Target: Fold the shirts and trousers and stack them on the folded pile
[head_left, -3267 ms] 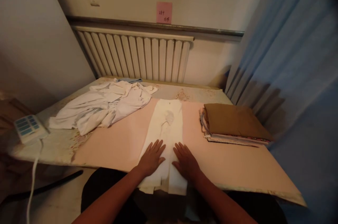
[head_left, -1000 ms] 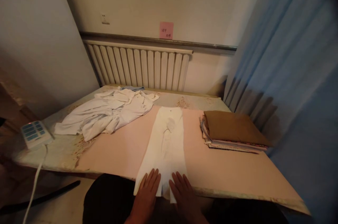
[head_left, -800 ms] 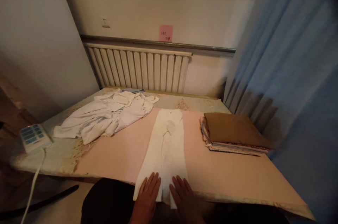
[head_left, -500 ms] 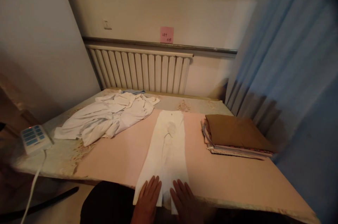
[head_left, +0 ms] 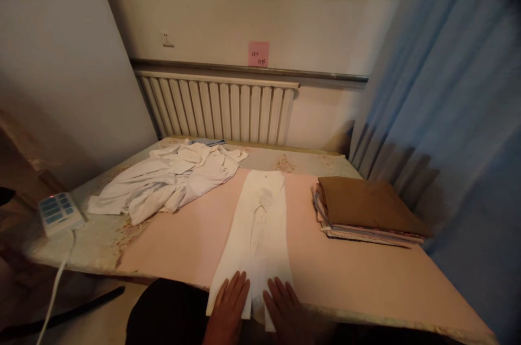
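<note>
A pair of white trousers (head_left: 260, 225) lies flat on the pink table covering, waist end away from me and legs toward me. The ends of both legs hang slightly over the near edge. My left hand (head_left: 230, 301) rests flat on the lower left leg, fingers stretched out. On the lower right leg lies my right hand (head_left: 283, 304), also flat with its fingers spread; its wrist fades into shadow. Neither hand grips the cloth.
A rumpled heap of white clothes (head_left: 171, 182) lies at the left. Beside it sits a white power strip (head_left: 61, 213) with a cord (head_left: 57, 285) over the edge. A stack of folders and papers (head_left: 366, 206) lies right, near a blue curtain (head_left: 443, 90). A radiator (head_left: 220, 109) stands behind.
The whole view has shifted very slightly to the right. Both hands stay flat on the trouser legs, and the trousers look unchanged.
</note>
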{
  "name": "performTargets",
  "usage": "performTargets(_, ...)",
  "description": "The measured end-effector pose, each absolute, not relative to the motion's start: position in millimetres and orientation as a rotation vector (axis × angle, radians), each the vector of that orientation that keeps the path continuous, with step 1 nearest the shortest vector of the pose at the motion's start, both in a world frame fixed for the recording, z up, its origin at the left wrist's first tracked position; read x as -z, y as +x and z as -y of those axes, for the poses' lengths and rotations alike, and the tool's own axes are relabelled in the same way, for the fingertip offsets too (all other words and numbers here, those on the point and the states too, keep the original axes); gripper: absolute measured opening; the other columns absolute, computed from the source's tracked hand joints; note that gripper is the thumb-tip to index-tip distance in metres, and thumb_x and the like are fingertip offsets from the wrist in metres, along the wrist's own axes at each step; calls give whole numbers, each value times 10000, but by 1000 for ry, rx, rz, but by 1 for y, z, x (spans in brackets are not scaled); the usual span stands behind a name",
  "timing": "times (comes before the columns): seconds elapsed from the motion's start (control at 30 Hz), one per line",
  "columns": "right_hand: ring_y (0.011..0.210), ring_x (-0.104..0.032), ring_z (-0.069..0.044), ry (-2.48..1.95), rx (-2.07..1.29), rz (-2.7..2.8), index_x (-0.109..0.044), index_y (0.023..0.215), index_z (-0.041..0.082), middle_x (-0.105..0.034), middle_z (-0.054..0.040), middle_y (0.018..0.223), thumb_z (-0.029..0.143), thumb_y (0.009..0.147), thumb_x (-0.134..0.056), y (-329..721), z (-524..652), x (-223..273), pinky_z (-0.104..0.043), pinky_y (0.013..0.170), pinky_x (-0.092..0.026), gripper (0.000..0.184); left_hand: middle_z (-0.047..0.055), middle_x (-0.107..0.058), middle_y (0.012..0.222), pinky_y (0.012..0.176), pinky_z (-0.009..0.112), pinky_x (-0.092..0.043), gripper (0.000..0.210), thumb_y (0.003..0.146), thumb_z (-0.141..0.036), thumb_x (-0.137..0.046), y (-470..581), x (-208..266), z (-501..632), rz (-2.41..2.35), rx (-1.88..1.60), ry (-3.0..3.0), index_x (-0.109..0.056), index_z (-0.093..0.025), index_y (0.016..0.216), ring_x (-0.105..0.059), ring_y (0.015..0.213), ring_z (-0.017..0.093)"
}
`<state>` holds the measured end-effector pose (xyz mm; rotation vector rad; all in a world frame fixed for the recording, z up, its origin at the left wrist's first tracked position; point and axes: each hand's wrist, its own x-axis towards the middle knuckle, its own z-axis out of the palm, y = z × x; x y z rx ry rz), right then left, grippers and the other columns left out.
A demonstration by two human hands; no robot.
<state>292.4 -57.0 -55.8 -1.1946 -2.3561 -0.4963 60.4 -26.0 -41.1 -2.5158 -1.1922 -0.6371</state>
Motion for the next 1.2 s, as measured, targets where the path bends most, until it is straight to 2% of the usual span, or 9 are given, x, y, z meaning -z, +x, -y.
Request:
performTargets(0.1,1416,-238,-350,-1186,535,2341,-449,1383,132,-372,-147,1492,222,678,-556,292,56,57,-525,1044,-389,719,62,-378,1510,1105,457,-330,824,736,56,-336,60,40,26,1187,615,-2528,-204,-197,1509,-272,1419,241)
performTargets(0.3,1398,-290,-340,-1179,665,2314,-503,1339,150,-466,-130,1435,230,707,-539,291,53,55,-503,1002,-442,638,54,-361,1520,1115,446,-319,816,738,41,-344,59,41,25,1183,613,-2522,-217,-201,1506,-278,1416,238)
performTargets(0.57,1382,-324,-333,-1136,664,2310,-508,1340,149,-486,-130,1420,358,781,-521,293,52,54,-485,986,-460,597,49,-378,1511,1118,430,-313,861,694,53,-350,58,45,22,1141,623,-2502,-218,-197,1507,-295,1409,231)
performTargets(0.87,1366,-347,-337,-1134,665,2245,-516,1332,147,-434,-129,1461,363,802,-538,291,51,56,-488,1005,-433,573,50,-350,1527,1131,447,-293,878,691,57,-368,59,46,23,1196,637,-2530,-193,-202,1511,-286,1412,235)
performTargets(1.2,1353,-380,-323,-1112,676,2232,-524,1323,156,-492,-118,1418,391,822,-518,293,50,56,-469,979,-469,553,59,-363,1519,1123,448,-305,853,701,49,-342,58,46,22,1168,612,-2502,-211,-196,1508,-308,1403,234)
